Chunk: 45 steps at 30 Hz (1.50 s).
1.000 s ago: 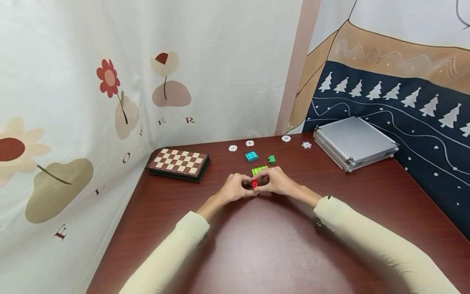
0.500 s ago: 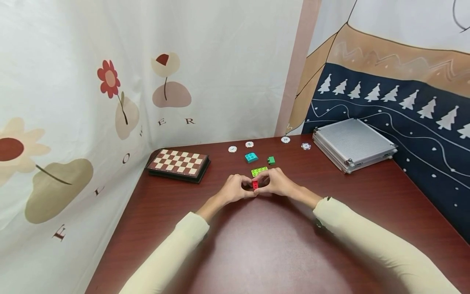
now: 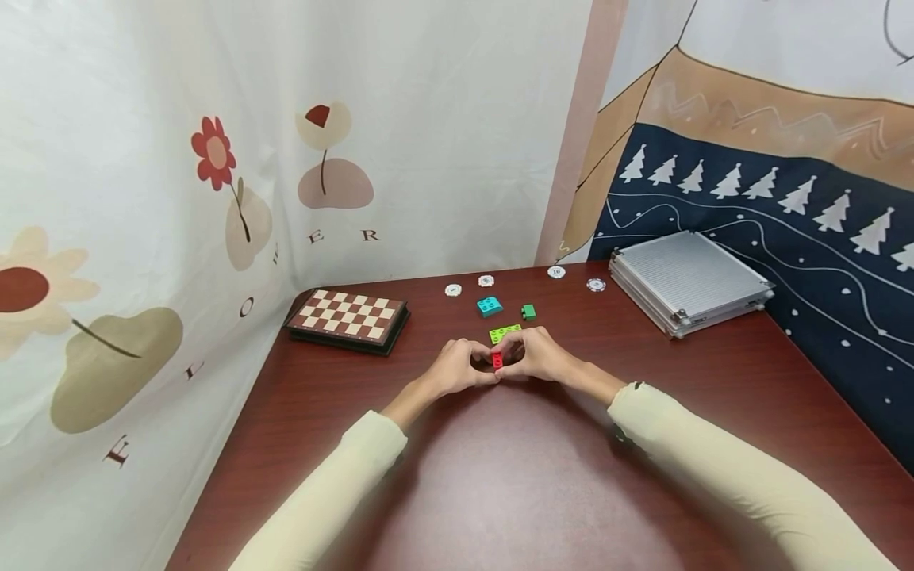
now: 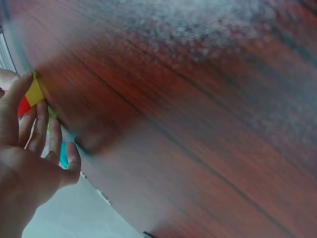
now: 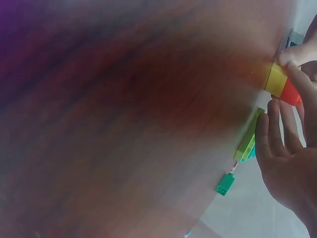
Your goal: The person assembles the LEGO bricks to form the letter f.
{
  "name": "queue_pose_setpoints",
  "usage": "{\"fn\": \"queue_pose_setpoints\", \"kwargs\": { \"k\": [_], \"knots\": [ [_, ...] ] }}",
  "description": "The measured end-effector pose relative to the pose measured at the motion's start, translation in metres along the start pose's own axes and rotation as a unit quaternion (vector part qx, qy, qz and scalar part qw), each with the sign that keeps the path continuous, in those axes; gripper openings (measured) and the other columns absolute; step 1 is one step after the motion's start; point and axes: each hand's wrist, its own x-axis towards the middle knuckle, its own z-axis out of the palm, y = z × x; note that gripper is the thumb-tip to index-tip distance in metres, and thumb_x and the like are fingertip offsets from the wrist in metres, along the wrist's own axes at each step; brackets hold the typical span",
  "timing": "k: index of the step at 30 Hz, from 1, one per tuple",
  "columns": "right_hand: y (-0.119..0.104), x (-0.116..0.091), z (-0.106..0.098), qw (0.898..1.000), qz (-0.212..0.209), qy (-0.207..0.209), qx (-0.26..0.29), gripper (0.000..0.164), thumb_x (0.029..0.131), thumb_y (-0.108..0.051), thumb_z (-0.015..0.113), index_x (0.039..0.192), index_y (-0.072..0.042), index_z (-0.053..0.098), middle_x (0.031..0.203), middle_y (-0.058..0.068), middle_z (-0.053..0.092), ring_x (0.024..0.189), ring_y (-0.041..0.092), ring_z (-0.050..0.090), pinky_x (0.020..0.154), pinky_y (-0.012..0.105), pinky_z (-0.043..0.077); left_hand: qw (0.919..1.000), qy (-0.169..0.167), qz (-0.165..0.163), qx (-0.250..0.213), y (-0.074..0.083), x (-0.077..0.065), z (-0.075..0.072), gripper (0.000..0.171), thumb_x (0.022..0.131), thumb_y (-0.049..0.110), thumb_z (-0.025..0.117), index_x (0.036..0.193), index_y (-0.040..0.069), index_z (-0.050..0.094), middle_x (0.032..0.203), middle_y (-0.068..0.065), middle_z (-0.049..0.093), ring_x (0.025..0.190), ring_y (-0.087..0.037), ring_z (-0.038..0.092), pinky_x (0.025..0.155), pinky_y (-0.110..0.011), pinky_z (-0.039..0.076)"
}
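Between the fingertips of both hands is a red toy building brick (image 3: 497, 361), its studs facing up. Directly under it, against its lower side, sits a yellow brick (image 4: 34, 92), seen only in the wrist views. My left hand (image 3: 453, 366) pinches the pair from the left with thumb and fingers. From the other side my right hand (image 3: 539, 354) pinches it too, thumbs and fingertips of the two hands meeting. Just beyond the hands lies a lime green brick (image 3: 505, 333), its near edge partly covered by the right fingers.
Farther back lie a turquoise brick (image 3: 489, 306) and a small green brick (image 3: 528, 312). Several poker chips (image 3: 556, 272) line the table's far edge. A chessboard box (image 3: 347, 316) is at the left, a silver case (image 3: 691, 277) at the back right. Printed curtains (image 3: 443, 143) border the table.
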Motion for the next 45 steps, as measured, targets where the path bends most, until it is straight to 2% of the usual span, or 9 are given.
{"fn": "queue_pose_setpoints", "kwargs": {
  "k": [3, 7, 11, 17, 24, 30, 38, 45],
  "knots": [
    [-0.002, 0.000, 0.000, 1.000, -0.018, -0.001, -0.020, 0.037, 0.078, -0.020, 0.094, 0.109, -0.010, 0.076, 0.093, -0.003, 0.075, 0.086, 0.011, 0.072, 0.078, 0.027, 0.059, 1.0000, 0.002, 0.000, 0.001, -0.001, -0.001, 0.000, 0.030, 0.082, 0.029, 0.090, 0.105, 0.014, 0.080, 0.092, 0.005, 0.075, 0.086, -0.011, 0.064, 0.078, -0.029, 0.051],
    [-0.007, 0.002, -0.002, 0.998, -0.047, -0.024, -0.042, 0.039, 0.081, -0.023, 0.092, 0.111, -0.009, 0.073, 0.094, -0.003, 0.073, 0.087, 0.013, 0.070, 0.079, 0.029, 0.059, 1.0000, 0.004, 0.000, 0.003, -0.002, -0.003, 0.000, 0.027, 0.083, 0.029, 0.090, 0.103, 0.014, 0.080, 0.091, 0.005, 0.075, 0.086, -0.011, 0.063, 0.078, -0.030, 0.051],
    [-0.008, 0.003, -0.009, 0.997, -0.055, -0.048, -0.032, 0.042, 0.082, -0.022, 0.091, 0.116, -0.006, 0.072, 0.099, -0.001, 0.075, 0.090, 0.015, 0.071, 0.081, 0.031, 0.059, 1.0000, 0.002, 0.005, 0.004, -0.002, -0.005, -0.001, 0.026, 0.083, 0.029, 0.089, 0.101, 0.014, 0.080, 0.091, 0.006, 0.075, 0.086, -0.011, 0.064, 0.079, -0.031, 0.051],
    [-0.004, 0.012, -0.029, 0.998, -0.039, -0.039, -0.027, 0.044, 0.083, -0.016, 0.090, 0.120, 0.001, 0.072, 0.108, 0.011, 0.076, 0.097, 0.024, 0.073, 0.084, 0.039, 0.060, 0.9999, 0.010, -0.005, 0.002, -0.003, -0.005, -0.004, 0.029, 0.082, 0.032, 0.090, 0.101, 0.014, 0.079, 0.091, 0.006, 0.073, 0.086, -0.010, 0.063, 0.080, -0.031, 0.051],
    [0.006, 0.021, -0.044, 0.999, -0.010, -0.015, -0.028, 0.040, 0.084, -0.012, 0.089, 0.118, 0.000, 0.074, 0.109, 0.016, 0.076, 0.098, 0.031, 0.073, 0.085, 0.042, 0.060, 1.0000, -0.003, -0.006, 0.002, -0.005, -0.004, -0.006, 0.031, 0.083, 0.032, 0.089, 0.103, 0.011, 0.077, 0.095, 0.004, 0.070, 0.089, -0.014, 0.061, 0.084, -0.035, 0.050],
    [0.019, 0.027, -0.044, 0.999, 0.005, -0.004, -0.037, 0.041, 0.085, -0.013, 0.088, 0.121, 0.001, 0.074, 0.113, 0.016, 0.076, 0.098, 0.030, 0.072, 0.089, 0.045, 0.059, 0.9999, -0.012, -0.006, 0.003, -0.004, -0.004, -0.007, 0.036, 0.083, 0.031, 0.089, 0.108, 0.009, 0.076, 0.096, 0.003, 0.069, 0.091, -0.014, 0.062, 0.088, -0.036, 0.050],
    [0.027, 0.032, -0.039, 0.997, 0.014, -0.012, -0.070, 0.042, 0.086, -0.014, 0.087, 0.123, 0.002, 0.074, 0.117, 0.014, 0.075, 0.106, 0.028, 0.070, 0.092, 0.044, 0.057, 0.9989, -0.034, 0.009, -0.030, -0.002, -0.002, -0.009, 0.048, 0.082, 0.032, 0.090, 0.122, 0.009, 0.074, 0.101, 0.001, 0.072, 0.094, -0.014, 0.063, 0.087, -0.031, 0.052],
    [0.028, 0.032, -0.034, 0.993, 0.025, -0.025, -0.111, 0.044, 0.087, -0.018, 0.087, 0.125, 0.000, 0.074, 0.121, 0.014, 0.074, 0.111, 0.026, 0.067, 0.096, 0.044, 0.055, 0.9987, -0.024, 0.021, -0.039, 0.003, -0.003, -0.008, 0.050, 0.082, 0.033, 0.090, 0.123, 0.010, 0.074, 0.106, -0.002, 0.073, 0.098, -0.018, 0.065, 0.088, -0.031, 0.052]
  ]
}}
